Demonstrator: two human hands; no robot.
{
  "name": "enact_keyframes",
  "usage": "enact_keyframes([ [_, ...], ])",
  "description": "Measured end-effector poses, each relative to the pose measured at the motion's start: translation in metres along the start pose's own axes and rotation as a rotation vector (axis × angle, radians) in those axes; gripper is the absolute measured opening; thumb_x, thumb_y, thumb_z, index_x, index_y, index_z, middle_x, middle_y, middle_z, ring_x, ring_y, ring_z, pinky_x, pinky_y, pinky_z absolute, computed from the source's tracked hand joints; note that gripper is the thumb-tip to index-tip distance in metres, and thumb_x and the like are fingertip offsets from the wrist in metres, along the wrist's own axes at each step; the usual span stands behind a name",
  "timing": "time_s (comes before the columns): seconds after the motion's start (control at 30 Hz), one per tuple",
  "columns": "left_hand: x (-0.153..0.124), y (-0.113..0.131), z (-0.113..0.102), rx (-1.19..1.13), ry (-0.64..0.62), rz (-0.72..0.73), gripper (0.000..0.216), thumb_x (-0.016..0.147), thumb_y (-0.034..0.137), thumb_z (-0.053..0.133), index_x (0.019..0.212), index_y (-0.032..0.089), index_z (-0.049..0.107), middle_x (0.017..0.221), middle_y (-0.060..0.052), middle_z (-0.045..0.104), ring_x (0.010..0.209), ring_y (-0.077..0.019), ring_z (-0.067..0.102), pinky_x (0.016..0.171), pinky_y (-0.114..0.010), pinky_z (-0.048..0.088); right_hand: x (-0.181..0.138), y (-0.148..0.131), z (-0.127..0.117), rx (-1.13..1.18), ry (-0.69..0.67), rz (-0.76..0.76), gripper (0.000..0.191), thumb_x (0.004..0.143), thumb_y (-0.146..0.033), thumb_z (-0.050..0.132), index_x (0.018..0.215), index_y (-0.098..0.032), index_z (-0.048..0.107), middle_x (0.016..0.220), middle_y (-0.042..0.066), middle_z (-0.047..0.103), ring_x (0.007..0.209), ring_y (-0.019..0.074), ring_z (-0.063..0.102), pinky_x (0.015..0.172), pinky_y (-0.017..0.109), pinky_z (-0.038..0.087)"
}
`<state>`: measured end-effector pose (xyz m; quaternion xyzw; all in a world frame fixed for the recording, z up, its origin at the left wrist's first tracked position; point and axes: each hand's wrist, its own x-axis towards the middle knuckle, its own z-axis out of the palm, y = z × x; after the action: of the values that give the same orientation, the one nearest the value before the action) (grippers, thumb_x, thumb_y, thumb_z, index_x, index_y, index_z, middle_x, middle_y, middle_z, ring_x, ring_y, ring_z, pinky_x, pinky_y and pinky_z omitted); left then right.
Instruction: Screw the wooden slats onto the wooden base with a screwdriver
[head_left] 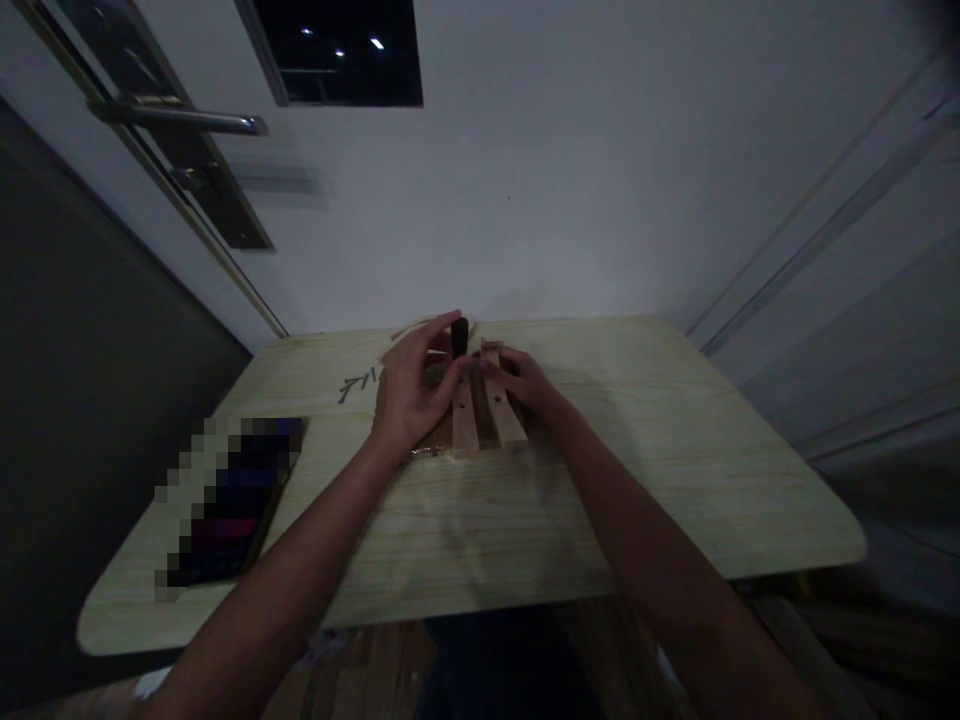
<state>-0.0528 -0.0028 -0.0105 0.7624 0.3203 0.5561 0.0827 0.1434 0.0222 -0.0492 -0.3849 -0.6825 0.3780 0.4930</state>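
My left hand (414, 385) is closed, with fingers and thumb around an upright black tool handle (460, 338); its lower end is hidden, so the exact kind of tool does not show. Below it lies a pale wooden strip (465, 425) with a dark hole. A second wooden strip (508, 425), also holed, runs beside it with a gap between. My right hand (525, 380) grips this second strip near its far end, thumb on top and fingers on the right side. Both strips rest on a brown piece (435, 435), partly covered by my left hand.
Several small metal screws or nails (354, 384) lie left of my left hand. A phone or tablet, partly blurred out (251, 500), rests on the left of the light wood table (675, 480). Behind the table stands a white door with a metal handle (187, 120).
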Motion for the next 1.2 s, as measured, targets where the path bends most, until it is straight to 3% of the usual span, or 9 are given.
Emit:
enact_keyframes([
  [0.13, -0.0025, -0.0002, -0.002, 0.031, -0.062, 0.035, 0.054, 0.1, 0.035, 0.056, 0.152, 0.032, 0.042, 0.133, -0.005, 0.065, 0.1, -0.0167, 0.07, 0.089, -0.032, 0.062, -0.0008, -0.0002, 0.0003, -0.003, -0.002, -0.016, 0.046, 0.086, -0.062, 0.066, 0.097, -0.019, 0.074, 0.099, 0.009, 0.074, 0.091, 0.0226, 0.066, 0.085, 0.039, 0.052],
  [0.27, -0.0016, -0.0006, -0.0011, -0.006, -0.083, 0.072, 0.046, 0.101, 0.034, 0.054, 0.147, 0.031, 0.048, 0.14, -0.006, 0.061, 0.109, -0.0179, 0.068, 0.09, -0.033, 0.062, -0.0014, 0.0002, 0.0006, -0.028, 0.005, -0.018, 0.043, 0.088, -0.06, 0.065, 0.097, -0.018, 0.074, 0.096, 0.009, 0.073, 0.09, 0.0234, 0.066, 0.084, 0.04, 0.052],
  [0.43, 0.0029, -0.0019, 0.0022, -0.044, -0.006, 0.045, 0.049, 0.091, 0.038, 0.071, 0.137, 0.031, 0.055, 0.125, -0.004, 0.062, 0.104, -0.0164, 0.065, 0.084, -0.03, 0.063, -0.0004, 0.0001, 0.0008, -0.005, 0.01, -0.013, 0.049, 0.085, -0.064, 0.066, 0.099, -0.018, 0.074, 0.1, 0.01, 0.074, 0.094, 0.0246, 0.067, 0.085, 0.04, 0.053],
  [0.63, 0.0026, -0.0061, 0.0022, -0.046, 0.043, 0.015, 0.051, 0.09, 0.038, 0.073, 0.137, 0.034, 0.055, 0.121, -0.003, 0.063, 0.094, -0.0167, 0.066, 0.082, -0.032, 0.062, -0.0011, -0.0022, 0.0002, -0.003, -0.004, 0.005, 0.049, 0.085, -0.064, 0.067, 0.098, -0.018, 0.076, 0.1, 0.009, 0.075, 0.094, 0.0246, 0.069, 0.087, 0.04, 0.053],
  [0.87, 0.0005, -0.001, -0.0001, -0.114, -0.018, 0.007, 0.053, 0.097, 0.044, 0.061, 0.146, 0.032, 0.045, 0.132, -0.007, 0.063, 0.102, -0.0198, 0.07, 0.088, -0.034, 0.061, -0.0011, -0.0034, 0.0009, -0.019, -0.002, 0.001, 0.048, 0.086, -0.062, 0.066, 0.102, -0.019, 0.076, 0.104, 0.01, 0.075, 0.098, 0.025, 0.068, 0.09, 0.041, 0.053],
  [1.0, 0.0004, 0.0007, -0.0007, -0.145, -0.062, 0.016, 0.045, 0.1, 0.039, 0.055, 0.144, 0.032, 0.048, 0.136, -0.007, 0.06, 0.108, -0.0196, 0.068, 0.089, -0.034, 0.061, -0.0003, -0.0021, 0.0009, -0.017, 0.002, -0.016, 0.048, 0.086, -0.064, 0.066, 0.102, -0.019, 0.076, 0.106, 0.01, 0.075, 0.102, 0.0254, 0.068, 0.093, 0.042, 0.053],
  [1.2, 0.0041, -0.0041, 0.0019, -0.056, 0.006, 0.054, 0.052, 0.088, 0.036, 0.074, 0.136, 0.032, 0.054, 0.121, -0.003, 0.061, 0.099, -0.016, 0.064, 0.081, -0.029, 0.061, -0.0004, -0.0011, 0.0007, 0.001, 0.01, -0.017, 0.049, 0.084, -0.066, 0.067, 0.099, -0.02, 0.075, 0.103, 0.008, 0.076, 0.097, 0.0248, 0.068, 0.093, 0.042, 0.052],
])
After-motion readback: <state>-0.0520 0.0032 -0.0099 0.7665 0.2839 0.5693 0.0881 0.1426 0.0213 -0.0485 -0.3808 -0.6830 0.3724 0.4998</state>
